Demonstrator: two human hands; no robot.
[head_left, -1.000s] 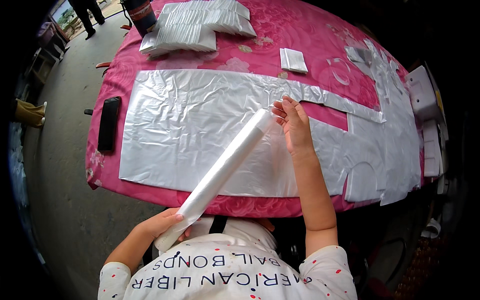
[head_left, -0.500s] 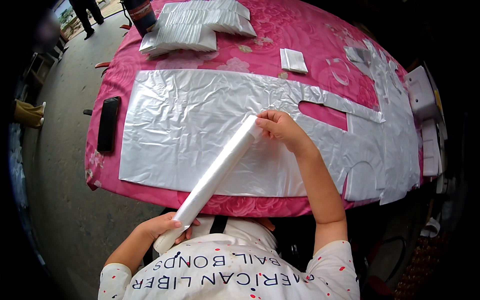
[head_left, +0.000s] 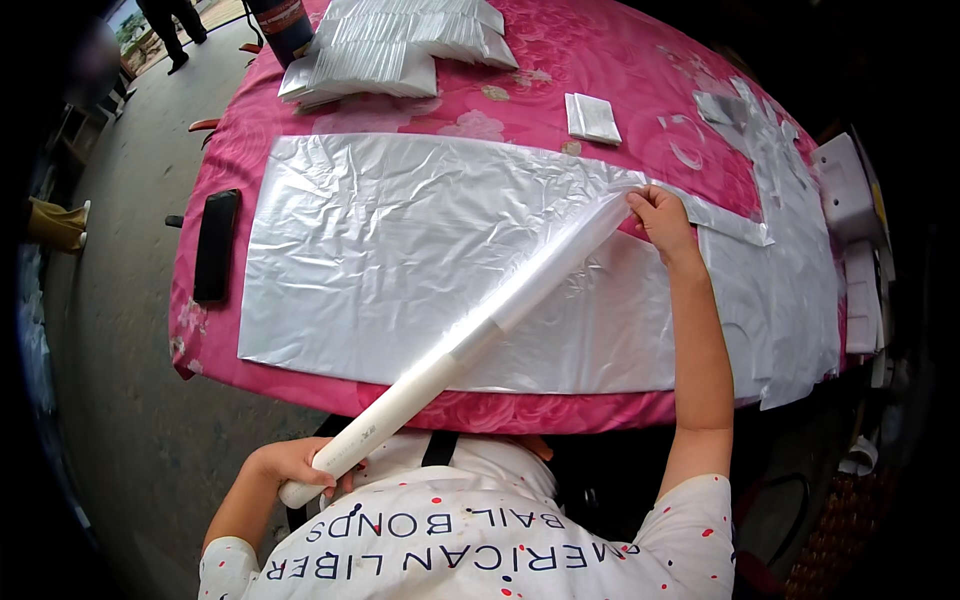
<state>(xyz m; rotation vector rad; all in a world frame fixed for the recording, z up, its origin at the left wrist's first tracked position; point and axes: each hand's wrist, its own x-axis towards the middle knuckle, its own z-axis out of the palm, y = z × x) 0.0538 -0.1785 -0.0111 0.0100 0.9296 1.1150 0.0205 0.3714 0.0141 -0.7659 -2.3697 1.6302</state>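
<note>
Near my body, my left hand (head_left: 300,464) is wrapped round the lower end of a white plastic tube (head_left: 385,410). The tube slants up and to the right over the table. A clear plastic film sleeve (head_left: 555,262) covers its upper part and stretches on past the tube's end. My right hand (head_left: 660,220) pinches the sleeve's far end between thumb and fingers. Beneath lies a flat stack of silvery-white plastic bags (head_left: 340,250), spread across the pink tablecloth (head_left: 580,50). The sleeve and my right hand partly hide the cut-out at the stack's right end.
Folded white packets (head_left: 370,68) sit in rows at the back, beside a dark container (head_left: 280,30). A smaller folded bundle (head_left: 593,118) lies right of them. The black phone (head_left: 216,245) rests at the left edge. Plastic scraps (head_left: 790,200) and white boxes (head_left: 848,185) are on the right.
My right hand has moved up and right, drawing the film sleeve along the tube, so more bare tube shows. My left hand has shifted slightly down and left with the tube.
</note>
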